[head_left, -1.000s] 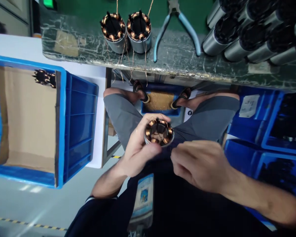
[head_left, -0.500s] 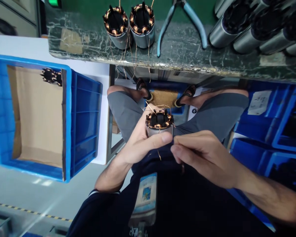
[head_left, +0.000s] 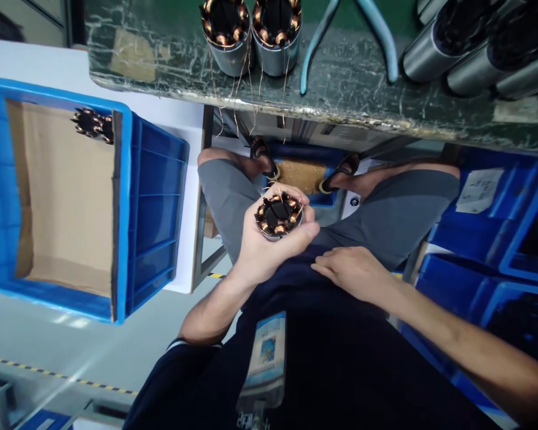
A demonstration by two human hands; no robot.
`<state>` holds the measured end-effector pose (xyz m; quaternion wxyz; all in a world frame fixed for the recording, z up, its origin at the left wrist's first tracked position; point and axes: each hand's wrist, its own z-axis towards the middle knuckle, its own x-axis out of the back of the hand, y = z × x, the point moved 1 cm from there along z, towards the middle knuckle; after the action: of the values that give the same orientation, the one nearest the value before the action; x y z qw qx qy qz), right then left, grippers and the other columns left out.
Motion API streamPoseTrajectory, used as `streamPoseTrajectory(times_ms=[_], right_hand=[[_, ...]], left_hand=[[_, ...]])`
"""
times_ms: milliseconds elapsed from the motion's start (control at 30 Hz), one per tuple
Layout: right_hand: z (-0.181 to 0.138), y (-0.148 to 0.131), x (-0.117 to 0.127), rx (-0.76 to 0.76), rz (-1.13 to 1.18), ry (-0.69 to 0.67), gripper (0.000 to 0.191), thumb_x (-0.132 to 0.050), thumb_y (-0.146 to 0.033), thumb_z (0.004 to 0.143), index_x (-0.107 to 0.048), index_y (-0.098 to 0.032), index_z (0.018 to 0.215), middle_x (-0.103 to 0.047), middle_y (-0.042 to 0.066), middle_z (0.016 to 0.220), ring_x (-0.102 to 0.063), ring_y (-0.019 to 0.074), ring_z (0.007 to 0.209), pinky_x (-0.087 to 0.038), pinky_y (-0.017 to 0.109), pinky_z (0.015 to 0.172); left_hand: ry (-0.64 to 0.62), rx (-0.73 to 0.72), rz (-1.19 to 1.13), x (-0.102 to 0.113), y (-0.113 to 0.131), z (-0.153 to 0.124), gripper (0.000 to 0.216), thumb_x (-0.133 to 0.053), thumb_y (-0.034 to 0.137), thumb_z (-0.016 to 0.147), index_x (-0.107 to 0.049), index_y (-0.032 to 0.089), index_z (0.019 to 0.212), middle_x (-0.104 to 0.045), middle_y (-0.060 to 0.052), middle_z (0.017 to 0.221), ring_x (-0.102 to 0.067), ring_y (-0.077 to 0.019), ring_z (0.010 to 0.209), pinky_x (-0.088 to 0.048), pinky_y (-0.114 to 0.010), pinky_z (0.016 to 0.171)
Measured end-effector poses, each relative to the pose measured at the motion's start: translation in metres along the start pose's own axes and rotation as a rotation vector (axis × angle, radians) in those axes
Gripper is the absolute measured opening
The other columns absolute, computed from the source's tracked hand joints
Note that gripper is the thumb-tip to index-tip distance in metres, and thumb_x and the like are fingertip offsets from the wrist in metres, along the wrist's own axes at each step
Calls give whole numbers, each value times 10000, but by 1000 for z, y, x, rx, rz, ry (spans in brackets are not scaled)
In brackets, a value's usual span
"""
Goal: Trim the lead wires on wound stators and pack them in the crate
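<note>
My left hand [head_left: 260, 257] is closed around a short metal stator [head_left: 278, 216] with copper windings. It holds the stator over my lap, open end tilted toward me, with thin copper wire ends sticking out at its rim. My right hand [head_left: 356, 275] lies just to the right and lower, resting on my dark shirt with the fingers stretched out to the left. Nothing shows in it, and it is apart from the stator.
Two more wound stators [head_left: 226, 27] [head_left: 275, 27] stand on the worn green bench [head_left: 363, 101], wires hanging over its edge. Blue-handled pliers [head_left: 312, 65] and several metal cylinders [head_left: 475, 36] lie there. A cardboard-lined blue crate [head_left: 152, 197] at left holds one stator [head_left: 92, 124]. Blue bins [head_left: 475, 239] stand at right.
My right hand has left the stator's wire and dropped onto my shirt. The left hand has tipped the stator so its open end faces me and shifted it slightly left.
</note>
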<state>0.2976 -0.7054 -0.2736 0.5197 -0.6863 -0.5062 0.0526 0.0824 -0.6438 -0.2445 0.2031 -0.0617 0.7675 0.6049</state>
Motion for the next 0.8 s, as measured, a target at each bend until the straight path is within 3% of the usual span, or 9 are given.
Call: streamPoseTrajectory(times_ms=[67,133,200,300,433,533,633,733,800], right_hand=[[-7,8,14,-58,92,75,436,-623,-469,1180,-746,-241,829,-758,21,805,-659,190,723,-392,354,696],[-11,0,40,-14,306,276,337,-669,-492,1161,-838,-264,978,-792,8,869,-686,179,741,-457,340,708],[-10,-20,65,79,487,468,226,-768,-487,1107,-881,-295,1146,-812,4,938,-708,174,757,-506,326,691],[-1,-54,84,140,549,530,269,-949,-422,965,-893,-315,1205,-814,-7,947,-695,161,709,-515,313,607],[5,-69,78,140,460,696,28,-883,-319,1030,-906,-304,1023,-827,7,901,-713,160,698,-553,318,610],[0,-56,69,77,549,838,63,-929,-265,994,-886,-306,1017,-796,-13,853,-683,131,607,-550,288,548],[-4,-44,67,79,815,703,122,-836,-387,1076,-867,-283,1021,-791,21,902,-724,159,642,-581,292,530],[-3,-49,72,154,860,522,385,-789,-632,1065,-893,-284,1192,-794,72,1035,-759,212,791,-638,340,632],[0,-58,77,196,726,510,403,-898,-632,978,-904,-309,1220,-790,73,1068,-749,221,846,-642,354,686]], left_hand=[[-61,-99,135,2,12,2,453,-1055,320,817,-718,235,1109,-737,18,942,-670,-100,735,-577,-255,741],[-150,-142,263,1,22,1,480,-1053,218,773,-765,221,1156,-776,-18,1017,-744,-150,853,-615,-286,824],[-221,-113,351,-3,27,-2,591,-1005,200,794,-759,241,1329,-798,-38,1095,-770,-184,899,-632,-313,828],[-256,-48,405,-10,26,-5,897,-986,224,789,-616,309,1602,-812,-39,1181,-786,-213,910,-633,-331,784],[-159,-59,434,-14,16,-11,1003,-1059,309,779,-545,335,1640,-795,25,996,-749,-176,766,-587,-313,698],[-18,-303,408,-16,10,-19,875,-1096,424,771,-593,332,1482,-762,59,888,-698,-149,643,-529,-301,605],[57,-442,404,-18,12,-27,878,-1107,509,751,-557,357,1418,-763,69,871,-688,-158,603,-525,-321,591],[-19,-291,428,-20,18,-27,1030,-1121,553,713,-496,366,1510,-787,46,908,-766,-221,698,-601,-384,676],[-112,-173,400,-20,22,-24,1092,-1123,510,720,-461,351,1573,-820,7,990,-832,-281,855,-655,-442,796]])
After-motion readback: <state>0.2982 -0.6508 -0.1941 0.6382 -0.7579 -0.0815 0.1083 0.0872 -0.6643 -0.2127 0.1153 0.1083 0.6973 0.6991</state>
